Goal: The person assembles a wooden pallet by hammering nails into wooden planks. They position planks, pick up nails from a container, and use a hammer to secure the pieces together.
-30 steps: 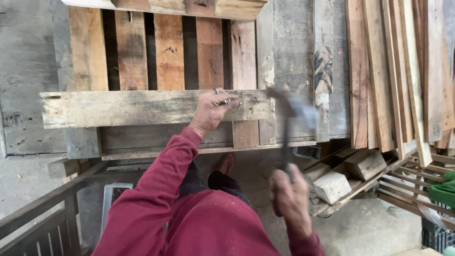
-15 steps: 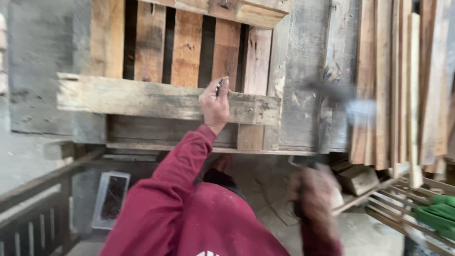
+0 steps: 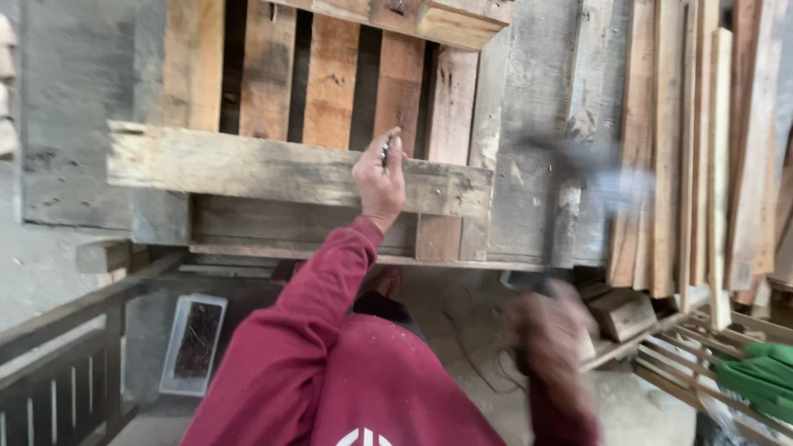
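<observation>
Left hand [image 3: 378,177] pinches nails [image 3: 386,151] against the grey plank [image 3: 273,169] lying across the pallet [image 3: 330,83]. Plank looks stiff, heavy, splintery; best taken at its ends. Right hand [image 3: 549,339], blurred, is clenched around a hammer [image 3: 578,177]; nails small, slippery.

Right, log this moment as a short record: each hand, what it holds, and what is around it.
left hand: raised against the grey plank, pinching a nail against its top edge
right hand: blurred, closed round a hammer with its head up
hammer: blurred, apart from the nail, to its right
grey plank: lies across the upright slats of a wooden pallet
stacked boards: lean upright at the right
tray: white, on the floor at lower left, dark contents
sleeve: dark red
</observation>
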